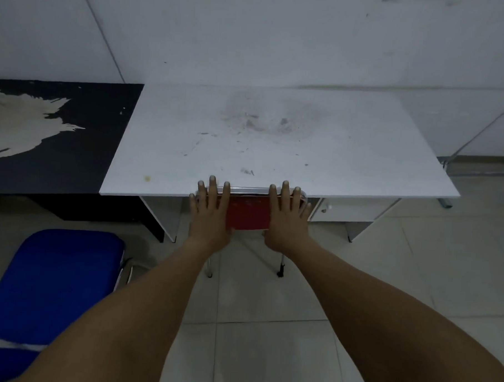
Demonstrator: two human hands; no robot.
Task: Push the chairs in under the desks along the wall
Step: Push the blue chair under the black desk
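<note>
A red chair (248,215) with a chrome frame stands tucked under the white desk (276,140), its backrest right at the desk's front edge. My left hand (210,215) lies flat on the left side of the backrest, fingers spread and pointing at the wall. My right hand (287,218) lies flat on the right side in the same way. The chair's seat is hidden under the desk; two rear legs show below my wrists. A blue chair (53,286) stands out on the floor at the lower left, in front of the black desk (59,153).
Both desks stand against a white wall (252,32). The black desk's top has a large peeled patch. A small drawer unit (328,210) sits under the white desk's right side. Tiled floor (400,269) stretches to the right, with metal legs of another piece at the far right.
</note>
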